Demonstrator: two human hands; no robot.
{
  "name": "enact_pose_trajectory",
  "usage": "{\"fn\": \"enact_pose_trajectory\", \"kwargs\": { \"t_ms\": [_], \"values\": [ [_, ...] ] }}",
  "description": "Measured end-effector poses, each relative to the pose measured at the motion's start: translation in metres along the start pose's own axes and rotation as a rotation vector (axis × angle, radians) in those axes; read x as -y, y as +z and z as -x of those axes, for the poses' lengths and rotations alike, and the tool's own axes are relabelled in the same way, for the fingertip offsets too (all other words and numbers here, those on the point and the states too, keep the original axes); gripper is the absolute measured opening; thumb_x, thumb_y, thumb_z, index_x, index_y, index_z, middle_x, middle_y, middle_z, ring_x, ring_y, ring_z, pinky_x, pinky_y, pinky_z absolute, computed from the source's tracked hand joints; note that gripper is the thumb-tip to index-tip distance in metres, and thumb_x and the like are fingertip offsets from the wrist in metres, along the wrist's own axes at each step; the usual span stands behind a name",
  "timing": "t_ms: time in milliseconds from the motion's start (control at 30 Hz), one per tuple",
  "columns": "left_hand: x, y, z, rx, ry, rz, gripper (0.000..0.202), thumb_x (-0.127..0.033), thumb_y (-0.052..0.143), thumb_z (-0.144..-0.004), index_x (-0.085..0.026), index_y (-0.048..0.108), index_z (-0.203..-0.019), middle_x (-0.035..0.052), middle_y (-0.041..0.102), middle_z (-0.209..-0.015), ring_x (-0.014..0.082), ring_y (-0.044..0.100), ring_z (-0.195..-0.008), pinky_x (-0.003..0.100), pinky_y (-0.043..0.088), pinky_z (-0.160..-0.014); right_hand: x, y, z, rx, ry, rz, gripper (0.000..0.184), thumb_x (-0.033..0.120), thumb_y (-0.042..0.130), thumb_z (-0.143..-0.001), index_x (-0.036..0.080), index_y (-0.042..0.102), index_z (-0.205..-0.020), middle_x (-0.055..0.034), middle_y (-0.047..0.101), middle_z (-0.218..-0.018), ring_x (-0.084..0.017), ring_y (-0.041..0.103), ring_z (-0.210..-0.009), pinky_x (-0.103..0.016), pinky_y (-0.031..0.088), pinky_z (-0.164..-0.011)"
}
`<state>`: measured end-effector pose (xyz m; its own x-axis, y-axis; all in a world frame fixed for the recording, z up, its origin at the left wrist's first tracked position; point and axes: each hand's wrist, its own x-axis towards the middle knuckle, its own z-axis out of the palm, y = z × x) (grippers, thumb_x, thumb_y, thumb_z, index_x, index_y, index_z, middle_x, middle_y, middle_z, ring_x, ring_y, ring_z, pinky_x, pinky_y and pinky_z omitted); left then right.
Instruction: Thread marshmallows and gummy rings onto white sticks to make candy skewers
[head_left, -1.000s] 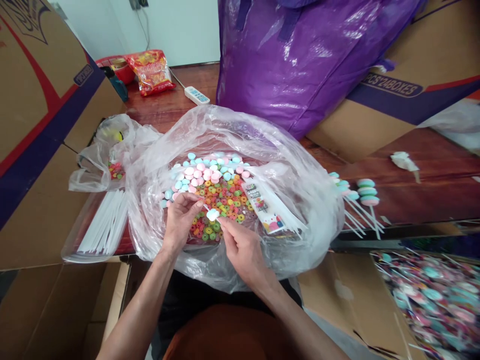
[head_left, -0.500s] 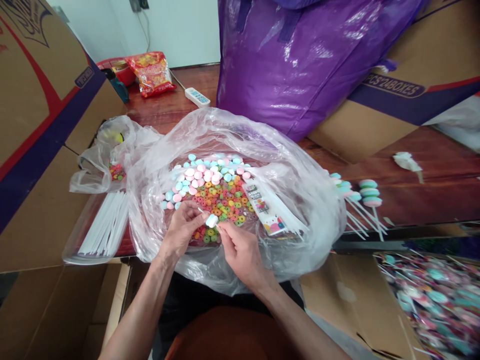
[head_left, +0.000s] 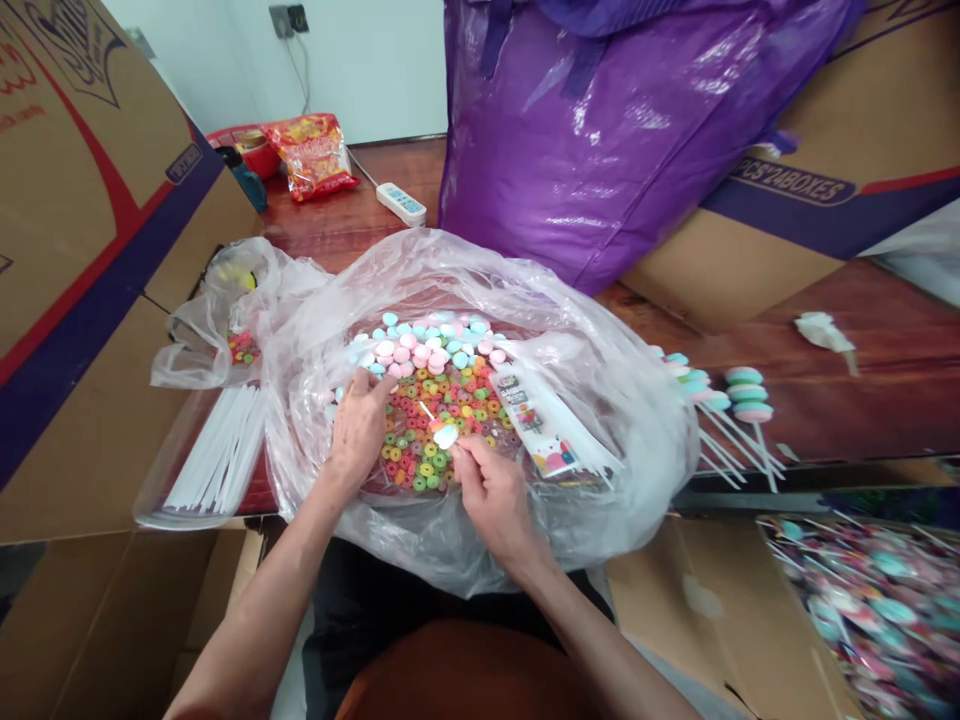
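A big clear plastic bag lies open before me, filled with small coloured ring candies and pastel blue, pink and white round candies. My right hand pinches a thin white stick with a pale candy threaded on it, held above the rings. My left hand has reached into the pile near the pastel candies, fingers curled down; what they hold, if anything, is hidden. A printed packet of sticks rests inside the bag on the right.
Loose white sticks lie in a clear tray at the left. Finished candy lollipops lie on the table at right. A purple bag, cardboard boxes, a red snack packet and a box of wrapped lollipops surround the spot.
My left hand let go of the stick and moved up-left into the candy pile. My right hand keeps the stick with the candy and shifted slightly right.
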<state>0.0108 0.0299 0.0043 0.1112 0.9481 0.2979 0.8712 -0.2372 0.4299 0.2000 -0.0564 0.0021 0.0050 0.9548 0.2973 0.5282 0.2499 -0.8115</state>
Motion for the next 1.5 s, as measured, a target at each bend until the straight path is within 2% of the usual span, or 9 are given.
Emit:
{"fn": "enact_pose_trajectory", "kwargs": {
  "t_ms": [133, 333, 567, 700, 867, 1000, 1133, 1267, 1500],
  "values": [
    [0.003, 0.004, -0.003, -0.021, -0.016, -0.026, 0.033, -0.015, 0.047, -0.091, -0.022, 0.073, -0.112, 0.0087, 0.059, -0.098, 0.0214, 0.059, -0.083, 0.033, 0.049, -0.076, 0.000, 0.002, 0.000, -0.001, 0.013, -0.015, 0.024, 0.024, 0.043, -0.100, 0.020, 0.061, -0.085, -0.0001, 0.064, -0.066, -0.014, 0.059, -0.057, -0.024, 0.044, -0.058],
    [-0.011, 0.002, -0.006, -0.134, -0.121, 0.279, 0.019, -0.027, 0.060, -0.090, -0.018, 0.075, -0.097, 0.0089, 0.062, -0.100, 0.0219, 0.063, -0.094, 0.033, 0.053, -0.085, -0.002, 0.003, 0.000, 0.006, 0.016, -0.032, 0.023, 0.023, 0.044, -0.100, 0.019, 0.062, -0.086, -0.0002, 0.063, -0.067, -0.014, 0.059, -0.058, -0.024, 0.044, -0.059],
    [-0.030, 0.011, -0.015, -0.011, -0.055, -0.035, 0.025, -0.019, 0.048, -0.094, -0.021, 0.072, -0.102, 0.0128, 0.062, -0.123, 0.0255, 0.064, -0.104, 0.037, 0.051, -0.086, -0.004, 0.004, 0.002, 0.005, 0.018, -0.046, 0.022, 0.024, 0.044, -0.100, 0.019, 0.062, -0.086, 0.0001, 0.062, -0.066, -0.013, 0.057, -0.058, -0.023, 0.042, -0.059],
    [-0.025, 0.006, -0.011, -0.058, -0.143, 0.267, 0.018, -0.023, 0.052, -0.091, -0.019, 0.069, -0.092, 0.0084, 0.070, -0.103, 0.0212, 0.065, -0.093, 0.032, 0.050, -0.084, -0.004, 0.004, 0.001, 0.000, 0.019, -0.044, 0.022, 0.024, 0.044, -0.100, 0.019, 0.062, -0.087, 0.0000, 0.062, -0.066, -0.014, 0.058, -0.059, -0.023, 0.042, -0.060],
    [-0.013, -0.008, 0.002, 0.098, -0.487, 0.872, 0.021, -0.040, 0.063, -0.082, -0.019, 0.061, -0.080, 0.0004, 0.066, -0.074, 0.0157, 0.066, -0.068, 0.026, 0.048, -0.064, -0.006, 0.005, 0.001, -0.004, 0.012, -0.042, 0.021, 0.023, 0.045, -0.099, 0.019, 0.062, -0.086, 0.0007, 0.061, -0.065, -0.013, 0.057, -0.057, -0.023, 0.042, -0.059],
    [-0.013, -0.012, 0.009, 0.124, -0.529, 0.979, 0.022, -0.036, 0.072, -0.072, -0.020, 0.060, -0.080, -0.0007, 0.066, -0.078, 0.0146, 0.066, -0.069, 0.027, 0.052, -0.068, -0.007, 0.007, 0.001, -0.008, -0.008, -0.035, 0.021, 0.022, 0.046, -0.099, 0.019, 0.062, -0.086, 0.0008, 0.061, -0.065, -0.013, 0.056, -0.056, -0.023, 0.041, -0.058],
    [-0.017, -0.010, 0.015, 0.149, -0.515, 1.068, 0.033, -0.039, 0.073, -0.074, -0.019, 0.069, -0.100, 0.0035, 0.070, -0.099, 0.0173, 0.065, -0.088, 0.031, 0.054, -0.081, -0.006, 0.006, 0.000, 0.006, -0.033, -0.052, 0.021, 0.022, 0.046, -0.099, 0.018, 0.062, -0.085, 0.0012, 0.060, -0.065, -0.012, 0.055, -0.056, -0.022, 0.041, -0.058],
    [-0.018, -0.006, 0.023, 0.176, -0.508, 1.127, 0.039, -0.041, 0.073, -0.078, -0.018, 0.071, -0.109, 0.0050, 0.071, -0.105, 0.0174, 0.063, -0.096, 0.031, 0.050, -0.090, -0.005, 0.007, 0.000, -0.004, -0.063, -0.044, 0.021, 0.022, 0.046, -0.099, 0.018, 0.061, -0.085, 0.0020, 0.058, -0.064, -0.011, 0.053, -0.054, -0.022, 0.040, -0.057],
    [-0.022, -0.002, 0.030, 0.058, -0.483, 1.162, 0.033, -0.040, 0.073, -0.080, -0.018, 0.071, -0.104, 0.0044, 0.072, -0.101, 0.0167, 0.064, -0.093, 0.030, 0.050, -0.090, -0.005, 0.007, 0.001, -0.001, -0.065, -0.050, 0.021, 0.022, 0.047, -0.099, 0.019, 0.061, -0.085, 0.0020, 0.058, -0.063, -0.012, 0.054, -0.055, -0.022, 0.041, -0.058]
  ]
}}
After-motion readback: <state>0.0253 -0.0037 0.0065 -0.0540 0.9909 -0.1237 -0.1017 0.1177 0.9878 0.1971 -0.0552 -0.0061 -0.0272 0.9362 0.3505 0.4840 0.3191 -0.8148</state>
